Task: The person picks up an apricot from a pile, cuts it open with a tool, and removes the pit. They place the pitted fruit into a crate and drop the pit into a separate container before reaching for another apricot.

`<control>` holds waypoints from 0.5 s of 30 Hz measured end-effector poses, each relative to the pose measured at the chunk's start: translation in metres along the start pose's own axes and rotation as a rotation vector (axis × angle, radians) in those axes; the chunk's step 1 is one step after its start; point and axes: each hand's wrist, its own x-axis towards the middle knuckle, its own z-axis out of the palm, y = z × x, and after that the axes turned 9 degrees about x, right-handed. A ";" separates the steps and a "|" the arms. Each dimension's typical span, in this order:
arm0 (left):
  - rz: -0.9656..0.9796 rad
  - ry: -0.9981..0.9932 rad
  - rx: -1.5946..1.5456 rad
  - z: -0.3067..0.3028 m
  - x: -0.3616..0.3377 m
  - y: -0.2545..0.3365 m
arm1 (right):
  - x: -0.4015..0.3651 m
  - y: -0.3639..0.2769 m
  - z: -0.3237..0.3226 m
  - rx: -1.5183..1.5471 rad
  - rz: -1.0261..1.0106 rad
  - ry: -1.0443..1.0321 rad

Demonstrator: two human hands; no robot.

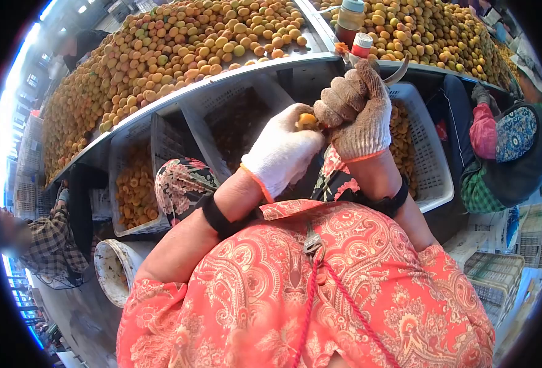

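Observation:
My left hand (283, 150), in a white glove with orange trim, is closed around a yellow-orange apricot (307, 121). Right beside it, my right hand (357, 110), in a brown-stained knitted glove, is wrapped round a tool with a curved metal blade (397, 72); the blade sticks out at the upper right of the fist. The handle is mostly hidden by the fingers. Both hands meet just in front of the metal table edge (215, 76), above the crates.
Apricots (203, 37) are heaped on the table. Two bottles (361, 46) stand at its edge. Crates of fruit pieces (137, 190) (436, 165) flank my knees. A white bucket (112, 270) is at lower left. Co-workers sit at left (53, 242) and right (516, 153).

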 end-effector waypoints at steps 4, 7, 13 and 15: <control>0.657 0.252 0.808 -0.006 0.024 -0.033 | 0.005 -0.001 -0.010 -0.038 0.029 0.030; 0.670 0.276 0.989 -0.007 0.024 -0.032 | 0.009 0.000 -0.014 -0.079 0.017 0.088; 0.704 0.299 1.169 -0.025 0.029 -0.037 | 0.022 0.009 -0.015 -0.035 0.029 0.282; 0.661 0.272 1.155 -0.037 0.028 -0.035 | 0.032 0.011 -0.025 0.134 0.163 0.317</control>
